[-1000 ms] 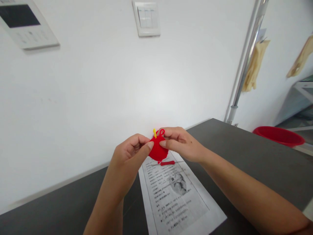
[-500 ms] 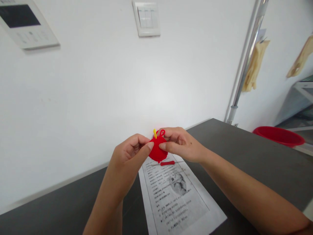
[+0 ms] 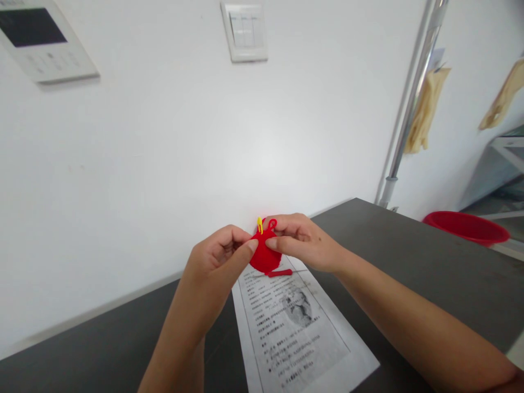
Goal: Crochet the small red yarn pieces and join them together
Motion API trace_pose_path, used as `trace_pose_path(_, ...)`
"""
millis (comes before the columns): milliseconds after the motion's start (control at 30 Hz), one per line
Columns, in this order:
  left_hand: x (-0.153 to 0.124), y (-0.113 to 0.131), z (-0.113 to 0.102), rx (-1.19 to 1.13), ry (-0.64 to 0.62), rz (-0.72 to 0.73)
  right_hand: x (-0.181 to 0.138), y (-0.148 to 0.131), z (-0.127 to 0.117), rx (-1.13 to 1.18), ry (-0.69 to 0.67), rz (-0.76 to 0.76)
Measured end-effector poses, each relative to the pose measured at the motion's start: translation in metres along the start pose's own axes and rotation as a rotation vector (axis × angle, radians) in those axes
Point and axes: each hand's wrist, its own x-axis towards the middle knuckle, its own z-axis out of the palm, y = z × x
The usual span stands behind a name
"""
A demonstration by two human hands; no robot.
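Observation:
Between my two hands is a red crochet piece (image 3: 267, 261), rounded, with a loop of red yarn standing up at its top. A yellow stitch marker (image 3: 260, 225) sticks up from its upper edge. My left hand (image 3: 221, 254) pinches the piece's left side between thumb and fingers. On the other side, my right hand (image 3: 301, 240) grips it with the thumb in front and fingers behind, partly hidden. Just below lies a crochet hook (image 3: 282, 273) with a red handle and thin metal shaft, over a printed sheet (image 3: 327, 355).
The dark tabletop (image 3: 409, 262) meets a white wall with a switch panel (image 3: 248, 33) and an intercom (image 3: 45, 43). To the right stand a metal pole (image 3: 415, 103) and a red basin (image 3: 466, 226); yellowish gloves (image 3: 428, 112) hang beyond the pole.
The crochet piece has shifted very slightly down, its lower edge now closer to the hook's handle. Both hands keep nearly the same grip.

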Motion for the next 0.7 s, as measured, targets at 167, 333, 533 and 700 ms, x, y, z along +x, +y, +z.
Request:
trace_pose_path(167, 0.002, -0.001, 0.0, -0.003, 0.002, -0.011, 0.001, 0.005, -0.001, 0.015, 0.014, -0.016)
trace_pose_path(333, 0.004, -0.004, -0.001, 0.002, 0.0, -0.021, 0.002, 0.011, -0.003, -0.004, 0.064, -0.042)
trace_pose_path(533, 0.01, -0.009, -0.001, 0.054, 0.057, 0.009, 0.006, 0.013, -0.003, 0.007, 0.089, -0.057)
trace_pose_path(700, 0.016, -0.016, -0.002, 0.247, 0.179, 0.031, 0.012, 0.024, -0.005, -0.05, 0.08, 0.009)
